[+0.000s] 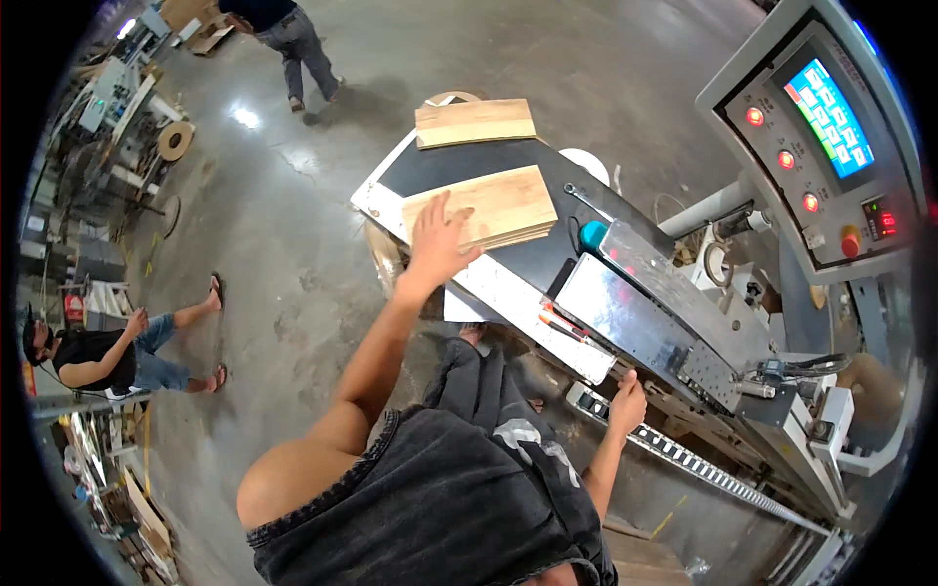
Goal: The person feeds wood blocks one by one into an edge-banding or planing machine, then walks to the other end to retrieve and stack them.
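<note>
Two stacks of wooden boards share the dark tabletop (396, 181) in front of me, and my left hand (440, 242) lies on the near stack (518, 200), fingers spread and apart over the top board rather than clamped around anything. I judge that a flat palm suits this stack: several thin boards lie one on another, their edges slightly out of line on the near side, and light pressure from above would keep them from sliding. The far stack (476, 122) sits beyond it toward the table's far end, well within the same reach, perhaps so the two lots stay separate. My right hand (627, 402) is down by the machine's near edge, beside the end of the pale strip (508, 293) bordering the table. Its fingers look curled, but I cannot tell whether they are fully together or close on something small; it may simply be resting there. A wrench (591, 203) lies just right of the near stack, next to a teal object (592, 235), and orange-handled tools (559, 317) lie on the strip, probably left there to be handy. The control panel (728, 98) tilts toward me, its screen (831, 117) lit, likely angled for reading from here.
</note>
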Motion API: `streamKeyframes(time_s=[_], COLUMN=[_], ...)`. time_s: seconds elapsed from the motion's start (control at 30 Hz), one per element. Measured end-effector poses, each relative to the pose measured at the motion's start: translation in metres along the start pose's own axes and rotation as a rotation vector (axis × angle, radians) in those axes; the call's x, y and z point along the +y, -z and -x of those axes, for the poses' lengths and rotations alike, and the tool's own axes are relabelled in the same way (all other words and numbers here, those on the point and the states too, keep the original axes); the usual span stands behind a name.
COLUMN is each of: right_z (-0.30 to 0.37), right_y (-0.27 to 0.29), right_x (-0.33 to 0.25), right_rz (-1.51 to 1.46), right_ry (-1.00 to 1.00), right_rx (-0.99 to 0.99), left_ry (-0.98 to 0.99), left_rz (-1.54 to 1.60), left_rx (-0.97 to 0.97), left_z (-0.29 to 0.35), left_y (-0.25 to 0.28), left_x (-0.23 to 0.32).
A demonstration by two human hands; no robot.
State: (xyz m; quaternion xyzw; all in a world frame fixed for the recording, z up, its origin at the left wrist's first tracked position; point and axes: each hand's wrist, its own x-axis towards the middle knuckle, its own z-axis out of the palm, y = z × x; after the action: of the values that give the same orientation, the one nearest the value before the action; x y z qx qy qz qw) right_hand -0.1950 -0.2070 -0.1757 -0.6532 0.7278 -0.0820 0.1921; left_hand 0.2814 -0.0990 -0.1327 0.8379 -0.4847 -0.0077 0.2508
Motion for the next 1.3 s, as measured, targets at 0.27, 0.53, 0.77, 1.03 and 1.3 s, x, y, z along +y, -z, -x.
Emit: streamKeyframes(time_s=[0.27,0.53,0.77,1.03,1.3], right_z=[0.007,0.008,0.01,0.028,0.062], right_y=[-0.004,-0.007,0.001,-0.028,-0.043], right_x=[-0.008,-0.013,-0.023,-0.018,-0.074], right_rz=[0.042,0.032,0.002,-0.024,-0.109], right_ry=[-0.052,-0.087,-0.109,-0.024,-0.043], right_rx=[0.102,0.202,0.211,0.52,0.485], left_ry=[-0.091,-0.136,-0.251,-0.738,-0.875], left_rz=[-0.03,0.026,0.179,0.319,0.306], left_rx=[-0.215,-0.223,-0.253,-0.374,-0.457], left_z=[-0.035,-0.058,-0.057,-0.023,-0.011], left_y=[0.004,0.025,0.032,-0.05,-0.123], left_x=[-0.045,-0.048,-0.005,0.115,0.198])
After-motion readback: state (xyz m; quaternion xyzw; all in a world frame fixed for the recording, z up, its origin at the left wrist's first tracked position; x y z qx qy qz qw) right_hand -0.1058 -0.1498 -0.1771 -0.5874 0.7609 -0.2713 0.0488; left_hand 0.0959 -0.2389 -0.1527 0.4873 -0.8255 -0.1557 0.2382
